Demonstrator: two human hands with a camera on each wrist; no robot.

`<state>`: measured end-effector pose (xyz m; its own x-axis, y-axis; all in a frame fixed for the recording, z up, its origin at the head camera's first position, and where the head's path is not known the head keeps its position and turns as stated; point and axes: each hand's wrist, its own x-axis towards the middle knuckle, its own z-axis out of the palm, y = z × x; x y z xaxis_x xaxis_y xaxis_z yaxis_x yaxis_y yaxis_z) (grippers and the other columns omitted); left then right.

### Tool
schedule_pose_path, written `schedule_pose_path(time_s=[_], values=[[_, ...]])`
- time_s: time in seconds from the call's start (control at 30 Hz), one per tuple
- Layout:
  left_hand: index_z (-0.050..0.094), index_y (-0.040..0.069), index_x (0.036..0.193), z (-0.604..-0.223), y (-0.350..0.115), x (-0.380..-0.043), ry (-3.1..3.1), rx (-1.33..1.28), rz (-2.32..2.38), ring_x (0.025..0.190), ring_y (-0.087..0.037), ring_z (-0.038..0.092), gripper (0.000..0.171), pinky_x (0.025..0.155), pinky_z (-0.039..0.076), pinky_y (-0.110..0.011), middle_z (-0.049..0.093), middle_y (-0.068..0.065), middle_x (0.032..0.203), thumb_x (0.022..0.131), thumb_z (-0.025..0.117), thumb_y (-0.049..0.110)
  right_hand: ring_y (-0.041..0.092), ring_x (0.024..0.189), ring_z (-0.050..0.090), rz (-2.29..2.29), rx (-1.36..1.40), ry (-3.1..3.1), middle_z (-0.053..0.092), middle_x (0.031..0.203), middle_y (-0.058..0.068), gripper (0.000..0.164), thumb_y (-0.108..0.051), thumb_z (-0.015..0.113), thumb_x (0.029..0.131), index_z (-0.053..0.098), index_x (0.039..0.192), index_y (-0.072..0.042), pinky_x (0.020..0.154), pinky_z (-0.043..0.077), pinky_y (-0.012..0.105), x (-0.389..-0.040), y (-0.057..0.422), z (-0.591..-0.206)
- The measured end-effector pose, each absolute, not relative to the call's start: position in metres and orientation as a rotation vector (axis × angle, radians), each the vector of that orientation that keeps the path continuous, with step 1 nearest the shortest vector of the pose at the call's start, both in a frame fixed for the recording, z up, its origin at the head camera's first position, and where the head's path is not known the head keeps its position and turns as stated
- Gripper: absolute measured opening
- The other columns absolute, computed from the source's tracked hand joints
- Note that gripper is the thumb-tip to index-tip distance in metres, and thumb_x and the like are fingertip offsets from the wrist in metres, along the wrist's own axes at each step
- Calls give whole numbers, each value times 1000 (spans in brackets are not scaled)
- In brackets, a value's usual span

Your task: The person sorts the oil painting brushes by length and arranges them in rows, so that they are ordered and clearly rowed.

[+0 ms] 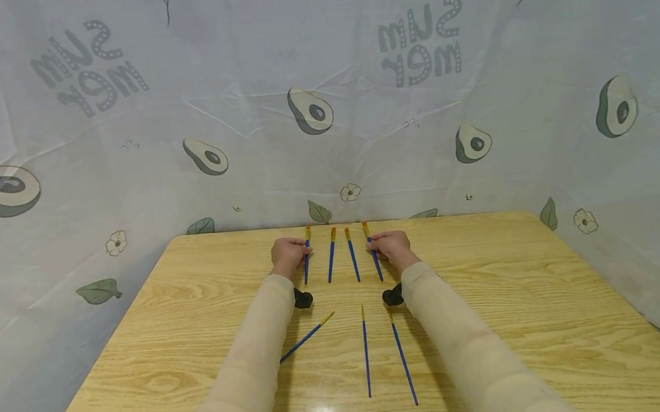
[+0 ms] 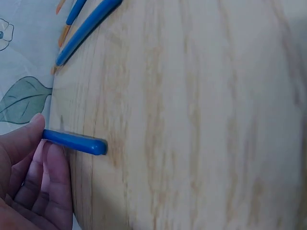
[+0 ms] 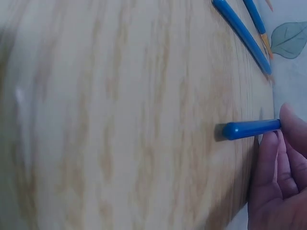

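Near the far edge of the table, my left hand (image 1: 290, 255) pinches a blue-handled paintbrush (image 1: 307, 258) between thumb and fingers, bristles pointing away from me. My right hand (image 1: 391, 246) pinches another blue paintbrush (image 1: 375, 257) the same way. Between them lie two similar brushes, a left one (image 1: 331, 257) and a right one (image 1: 353, 257), on the wood. In the left wrist view the held brush's blue handle end (image 2: 79, 143) sticks out past the thumb. The right wrist view shows the other held handle (image 3: 252, 129) likewise; the fingers hide its bristle end.
Closer to me lie three thinner blue brushes: a slanted one (image 1: 305, 340) partly behind the left sleeve, a straight one (image 1: 366, 356), and a tilted one (image 1: 404, 360) by the right sleeve. The wooden table (image 1: 146, 372) meets a patterned cloth (image 1: 259, 172) at its far edge.
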<state>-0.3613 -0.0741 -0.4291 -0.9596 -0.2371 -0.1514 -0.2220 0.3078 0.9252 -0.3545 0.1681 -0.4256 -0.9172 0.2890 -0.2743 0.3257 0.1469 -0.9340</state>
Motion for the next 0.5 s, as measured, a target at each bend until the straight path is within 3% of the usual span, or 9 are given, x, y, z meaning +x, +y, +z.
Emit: schedule_pose_path(time_s=[0.5], values=[[76,2,100,-426,-70,-352,-2547,380,-1675,62,-18,63,19,56,55,-27,71,-12,90,82,78,6,12,64,59,-1784,581,2486,69,105,12,28,-7,80,81,74,108,-4,58,53,23,-356,167,-430]])
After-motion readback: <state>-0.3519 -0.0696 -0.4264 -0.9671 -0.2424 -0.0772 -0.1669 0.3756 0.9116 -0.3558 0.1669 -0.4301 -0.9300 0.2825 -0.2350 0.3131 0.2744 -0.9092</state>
